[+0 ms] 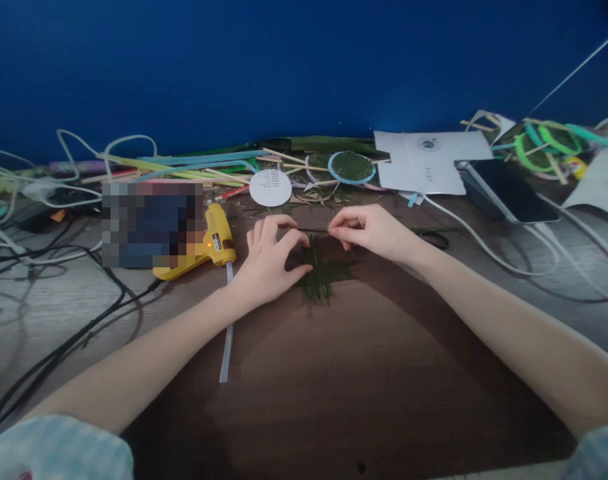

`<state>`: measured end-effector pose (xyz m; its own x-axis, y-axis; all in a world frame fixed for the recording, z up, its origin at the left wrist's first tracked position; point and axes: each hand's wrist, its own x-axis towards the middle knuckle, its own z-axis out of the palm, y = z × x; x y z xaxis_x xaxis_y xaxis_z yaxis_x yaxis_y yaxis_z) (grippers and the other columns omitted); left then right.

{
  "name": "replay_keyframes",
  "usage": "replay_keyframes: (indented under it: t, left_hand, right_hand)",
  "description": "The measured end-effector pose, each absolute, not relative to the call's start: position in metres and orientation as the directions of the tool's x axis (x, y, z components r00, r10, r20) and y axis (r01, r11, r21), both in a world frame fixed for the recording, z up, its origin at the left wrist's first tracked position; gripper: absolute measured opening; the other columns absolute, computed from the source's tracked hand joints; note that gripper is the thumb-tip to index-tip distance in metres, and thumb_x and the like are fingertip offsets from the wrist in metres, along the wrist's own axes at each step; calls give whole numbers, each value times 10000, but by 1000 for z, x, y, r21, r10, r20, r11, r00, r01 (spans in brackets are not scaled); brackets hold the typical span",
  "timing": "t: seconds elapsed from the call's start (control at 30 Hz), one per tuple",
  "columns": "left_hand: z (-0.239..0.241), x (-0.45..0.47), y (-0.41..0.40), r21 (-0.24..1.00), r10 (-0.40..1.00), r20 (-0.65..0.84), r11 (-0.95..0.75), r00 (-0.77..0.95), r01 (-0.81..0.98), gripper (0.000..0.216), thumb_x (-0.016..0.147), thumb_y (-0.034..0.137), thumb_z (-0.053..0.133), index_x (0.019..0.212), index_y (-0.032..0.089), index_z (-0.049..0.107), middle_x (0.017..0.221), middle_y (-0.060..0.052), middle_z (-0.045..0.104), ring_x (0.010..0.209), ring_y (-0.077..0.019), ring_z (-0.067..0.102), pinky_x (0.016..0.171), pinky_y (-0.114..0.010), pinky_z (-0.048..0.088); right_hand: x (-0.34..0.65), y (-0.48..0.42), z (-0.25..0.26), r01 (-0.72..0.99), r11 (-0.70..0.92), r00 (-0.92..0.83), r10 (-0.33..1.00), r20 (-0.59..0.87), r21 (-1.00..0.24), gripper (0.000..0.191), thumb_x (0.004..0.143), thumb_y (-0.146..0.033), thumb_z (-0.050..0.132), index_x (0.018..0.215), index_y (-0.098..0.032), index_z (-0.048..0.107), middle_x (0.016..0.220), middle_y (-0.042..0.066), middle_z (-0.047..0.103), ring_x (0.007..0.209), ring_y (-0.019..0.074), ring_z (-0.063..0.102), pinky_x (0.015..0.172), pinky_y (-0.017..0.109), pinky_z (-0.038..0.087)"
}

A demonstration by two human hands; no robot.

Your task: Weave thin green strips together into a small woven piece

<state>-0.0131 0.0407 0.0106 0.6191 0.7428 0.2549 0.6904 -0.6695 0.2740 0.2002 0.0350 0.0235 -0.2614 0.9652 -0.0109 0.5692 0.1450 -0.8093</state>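
Observation:
My left hand (270,257) and my right hand (369,230) meet over a small bundle of thin green strips (321,280) lying on the brown table (364,373). Between them they pinch the two ends of one thin dark green strip (311,231), stretched level just above the bundle. The left thumb rests on the bundle's left side. Both hands have their fingers closed in a pinch.
A yellow glue gun (209,250) with a clear glue stick (227,327) lies left of my left hand. Along the blue wall lie coloured sticks and strips (184,168), a white paper disc (270,187), a green-filled ring (351,167), white paper (424,160), a phone (514,190) and cables (59,333).

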Motion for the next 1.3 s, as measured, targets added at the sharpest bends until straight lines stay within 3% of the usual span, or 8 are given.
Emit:
replay_keyframes:
  t: [0.3, 0.67, 0.93, 1.3]
  left_hand:
    - [10, -13, 41, 245, 720, 251, -693, 646, 678, 224, 768, 302, 608, 973, 234, 550, 1156, -75, 399, 1096, -274, 374, 883, -442, 323]
    - [8, -12, 47, 409, 800, 187, -591, 570, 695, 304, 691, 304, 683, 936, 206, 533, 1107, -54, 441, 1059, -249, 398, 875, -419, 351]
    - [9, -12, 45, 391, 782, 198, -616, 591, 684, 272, 711, 293, 670, 938, 216, 542, 1119, -59, 416, 1083, -258, 383, 888, -428, 341]
    - [9, -13, 45, 360, 763, 216, -642, 609, 677, 263, 718, 275, 665, 937, 219, 532, 1117, -59, 415, 1084, -255, 387, 877, -422, 346]
  right_hand:
    - [201, 35, 24, 573, 133, -251, 968, -18, -809, 215, 804, -356, 522, 805, -158, 606, 552, -2, 577, 513, 107, 499, 529, 254, 350]
    - [199, 35, 20, 559, 152, -256, 967, 4, -815, 212, 796, -350, 512, 796, -157, 599, 550, -12, 563, 507, 98, 476, 530, 247, 342]
    - [197, 33, 23, 580, 172, -290, 957, -5, -797, 232, 792, -361, 520, 806, -157, 630, 522, -31, 516, 484, 85, 427, 519, 241, 316]
    - [198, 38, 21, 623, 131, -295, 953, -76, -771, 263, 764, -401, 537, 800, -174, 665, 651, 2, 581, 569, 110, 466, 562, 257, 315]
